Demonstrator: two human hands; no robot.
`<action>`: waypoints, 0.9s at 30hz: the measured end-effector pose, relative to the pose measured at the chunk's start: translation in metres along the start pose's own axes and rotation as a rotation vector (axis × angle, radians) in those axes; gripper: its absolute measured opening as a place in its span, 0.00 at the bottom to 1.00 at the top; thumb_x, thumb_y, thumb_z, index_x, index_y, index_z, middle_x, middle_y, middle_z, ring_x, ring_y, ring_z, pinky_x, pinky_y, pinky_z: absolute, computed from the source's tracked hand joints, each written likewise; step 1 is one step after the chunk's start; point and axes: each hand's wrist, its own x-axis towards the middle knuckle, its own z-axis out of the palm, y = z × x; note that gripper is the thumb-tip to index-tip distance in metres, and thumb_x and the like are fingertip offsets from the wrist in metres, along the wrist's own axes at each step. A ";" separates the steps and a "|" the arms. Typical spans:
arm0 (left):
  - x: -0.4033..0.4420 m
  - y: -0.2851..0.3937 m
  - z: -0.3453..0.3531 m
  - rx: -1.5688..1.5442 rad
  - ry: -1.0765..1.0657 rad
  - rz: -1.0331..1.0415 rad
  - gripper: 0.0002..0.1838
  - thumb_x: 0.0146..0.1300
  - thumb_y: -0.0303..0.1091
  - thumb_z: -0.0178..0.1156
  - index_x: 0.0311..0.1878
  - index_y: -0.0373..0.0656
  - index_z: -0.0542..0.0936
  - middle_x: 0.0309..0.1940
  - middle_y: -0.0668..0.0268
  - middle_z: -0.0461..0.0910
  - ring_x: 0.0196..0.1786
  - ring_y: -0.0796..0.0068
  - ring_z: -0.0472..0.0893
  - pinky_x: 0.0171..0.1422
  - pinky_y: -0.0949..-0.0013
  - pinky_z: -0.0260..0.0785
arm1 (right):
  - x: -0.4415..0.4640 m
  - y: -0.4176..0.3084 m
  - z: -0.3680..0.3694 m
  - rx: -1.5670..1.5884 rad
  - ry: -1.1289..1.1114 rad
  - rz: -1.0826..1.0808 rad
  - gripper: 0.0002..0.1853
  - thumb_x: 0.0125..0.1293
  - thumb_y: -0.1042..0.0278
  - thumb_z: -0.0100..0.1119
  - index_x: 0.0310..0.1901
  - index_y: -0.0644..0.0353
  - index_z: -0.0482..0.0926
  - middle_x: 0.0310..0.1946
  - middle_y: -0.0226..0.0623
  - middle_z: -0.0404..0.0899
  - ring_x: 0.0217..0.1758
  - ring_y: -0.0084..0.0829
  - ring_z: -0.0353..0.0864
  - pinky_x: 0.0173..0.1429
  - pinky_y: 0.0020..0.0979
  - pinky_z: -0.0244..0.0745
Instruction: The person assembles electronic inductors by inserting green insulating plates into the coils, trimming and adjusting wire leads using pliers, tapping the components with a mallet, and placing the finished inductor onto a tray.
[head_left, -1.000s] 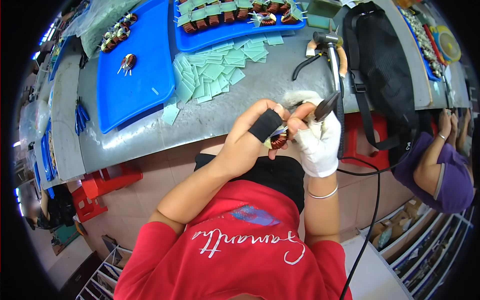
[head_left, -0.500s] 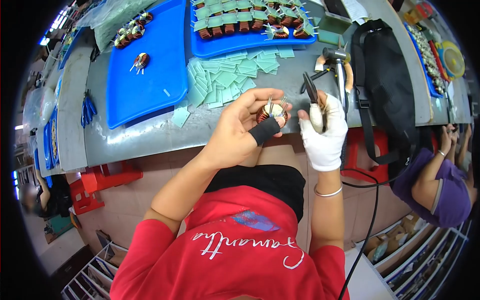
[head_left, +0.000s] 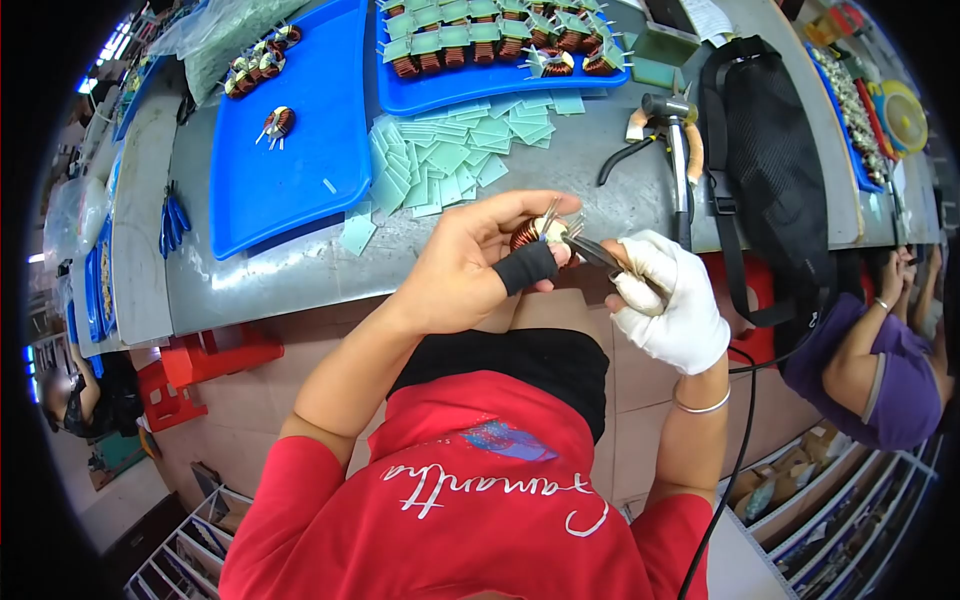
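Copper-wound coil [head_left: 527, 233], held up in the left grip [head_left: 460, 268], just above the near edge of a grey metal counter [head_left: 300, 285]. On the counter at left, a long blue tray [head_left: 300, 175] with a few other coils [head_left: 280, 122]; beyond, a second blue tray [head_left: 440, 100], crowded with rows of coils under pale green plates. Far to the right, a black bag [head_left: 770, 170]. In front of the second tray, a loose spread of green plates [head_left: 430, 160]. Beside the bag, a hammer [head_left: 672, 108]. Right grip [head_left: 665, 300], white-gloved, clasped around dark pliers [head_left: 597, 252]. Left grip bare except for a black band [head_left: 527, 266] on the thumb, grasping the coil by its sides. Nose of the pliers right at the coil's metal pins [head_left: 549, 212], too small to tell whether touching. For good work here, probably best to pinch the winding firmly, line the nose up with one pin, squeeze lightly, and steer clear of thumb and copper wire.
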 end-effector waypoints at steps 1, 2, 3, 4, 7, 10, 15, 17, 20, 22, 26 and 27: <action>-0.001 0.002 0.000 0.015 -0.029 -0.027 0.22 0.65 0.24 0.61 0.61 0.32 0.72 0.45 0.59 0.80 0.45 0.75 0.80 0.44 0.74 0.78 | -0.001 0.003 -0.001 0.017 -0.029 -0.013 0.20 0.49 0.79 0.63 0.48 0.65 0.79 0.33 0.38 0.75 0.30 0.35 0.76 0.36 0.29 0.72; -0.001 0.003 0.000 0.029 -0.059 -0.055 0.22 0.64 0.24 0.61 0.61 0.31 0.72 0.44 0.59 0.81 0.44 0.76 0.81 0.43 0.74 0.77 | -0.001 0.006 -0.001 0.033 -0.058 -0.025 0.20 0.49 0.79 0.62 0.47 0.65 0.80 0.31 0.37 0.75 0.29 0.34 0.75 0.36 0.28 0.71; -0.001 0.003 0.000 0.028 -0.061 -0.056 0.22 0.64 0.24 0.61 0.61 0.31 0.72 0.44 0.59 0.81 0.44 0.76 0.81 0.43 0.74 0.77 | -0.001 0.009 -0.001 0.033 -0.057 -0.023 0.20 0.49 0.79 0.62 0.47 0.65 0.80 0.31 0.37 0.75 0.29 0.34 0.75 0.36 0.28 0.71; -0.002 0.002 -0.001 0.014 -0.089 -0.067 0.21 0.64 0.24 0.61 0.60 0.31 0.73 0.44 0.59 0.81 0.43 0.76 0.81 0.43 0.74 0.76 | -0.001 0.013 0.000 0.071 -0.057 -0.044 0.19 0.49 0.79 0.62 0.47 0.64 0.80 0.31 0.37 0.74 0.28 0.33 0.74 0.35 0.28 0.71; -0.005 0.000 0.000 0.022 -0.112 -0.073 0.20 0.64 0.24 0.62 0.59 0.32 0.74 0.42 0.62 0.81 0.40 0.80 0.79 0.41 0.77 0.74 | -0.003 0.016 0.001 0.155 -0.071 -0.050 0.18 0.50 0.79 0.62 0.46 0.64 0.81 0.29 0.36 0.74 0.28 0.32 0.74 0.35 0.28 0.71; -0.004 -0.005 0.001 0.064 -0.079 -0.014 0.20 0.64 0.24 0.62 0.59 0.32 0.73 0.43 0.64 0.80 0.40 0.83 0.77 0.43 0.78 0.72 | -0.003 0.015 0.001 0.175 -0.072 -0.024 0.17 0.50 0.79 0.63 0.45 0.65 0.80 0.30 0.36 0.74 0.29 0.32 0.74 0.36 0.28 0.71; 0.000 -0.012 0.002 -0.050 -0.004 0.073 0.20 0.63 0.22 0.62 0.58 0.33 0.72 0.47 0.62 0.80 0.47 0.80 0.78 0.53 0.75 0.72 | -0.006 0.008 0.007 0.165 0.024 -0.001 0.20 0.50 0.79 0.65 0.48 0.66 0.79 0.32 0.38 0.75 0.31 0.33 0.75 0.38 0.29 0.72; 0.002 -0.012 0.000 0.023 0.026 0.108 0.19 0.63 0.21 0.62 0.57 0.33 0.72 0.49 0.61 0.79 0.51 0.78 0.79 0.56 0.73 0.72 | -0.012 0.003 0.012 0.152 0.171 0.093 0.21 0.49 0.79 0.65 0.49 0.66 0.78 0.35 0.40 0.75 0.34 0.36 0.76 0.41 0.30 0.73; 0.003 -0.012 0.003 0.072 0.108 0.108 0.18 0.62 0.21 0.62 0.55 0.33 0.71 0.49 0.59 0.79 0.52 0.77 0.79 0.57 0.73 0.73 | -0.017 -0.012 0.017 0.066 0.195 0.198 0.22 0.49 0.79 0.65 0.49 0.65 0.78 0.37 0.41 0.75 0.36 0.38 0.76 0.45 0.31 0.73; 0.005 -0.020 0.004 0.089 0.134 0.164 0.18 0.61 0.21 0.63 0.54 0.34 0.70 0.49 0.59 0.80 0.51 0.77 0.79 0.56 0.73 0.73 | -0.018 -0.023 0.023 0.035 0.195 0.272 0.22 0.49 0.78 0.64 0.50 0.64 0.77 0.36 0.42 0.75 0.39 0.41 0.76 0.46 0.33 0.73; 0.005 -0.023 0.008 0.265 0.215 0.268 0.20 0.59 0.20 0.63 0.53 0.34 0.68 0.49 0.56 0.80 0.49 0.75 0.81 0.51 0.71 0.77 | -0.017 -0.037 0.033 -0.143 0.229 0.265 0.22 0.52 0.84 0.62 0.52 0.66 0.77 0.37 0.39 0.75 0.36 0.31 0.76 0.42 0.27 0.73; 0.006 -0.025 0.009 0.266 0.213 0.268 0.20 0.59 0.20 0.63 0.53 0.34 0.68 0.49 0.56 0.80 0.49 0.75 0.81 0.51 0.71 0.77 | -0.017 -0.040 0.035 -0.191 0.241 0.278 0.22 0.52 0.84 0.62 0.52 0.66 0.77 0.37 0.40 0.75 0.36 0.33 0.77 0.42 0.27 0.73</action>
